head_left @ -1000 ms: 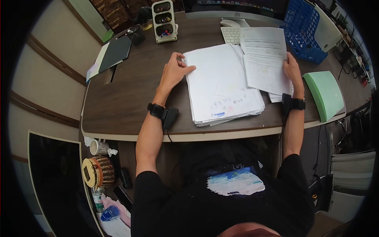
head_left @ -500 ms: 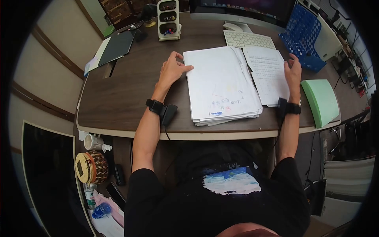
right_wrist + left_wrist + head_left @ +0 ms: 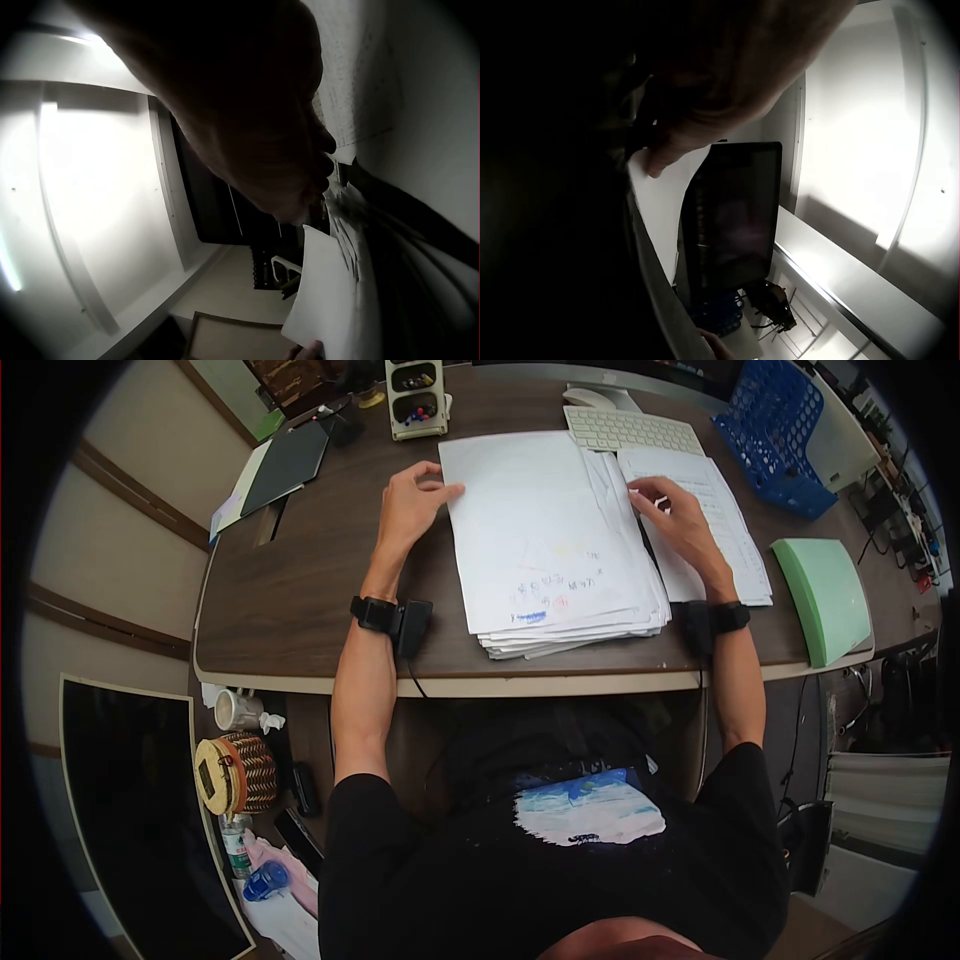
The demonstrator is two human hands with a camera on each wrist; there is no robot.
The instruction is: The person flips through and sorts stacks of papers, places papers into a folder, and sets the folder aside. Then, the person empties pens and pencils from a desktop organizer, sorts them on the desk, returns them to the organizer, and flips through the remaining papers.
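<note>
Paper stack (image 3: 535, 510): though mostly white, it bore blue and red scribbles
Left hand (image 3: 408, 505): pinched its left edge
Right hand (image 3: 678, 522): was at right edge, grip unclear

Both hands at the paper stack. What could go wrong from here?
The thick stack of loose white paper has uneven edges, so it could slide or fan out if tugged. The right hand is at its layered right edge and might pick up several sheets at once. The stack's far edge is close to the white rectangular keyboard, so a push away might bump it.
</note>
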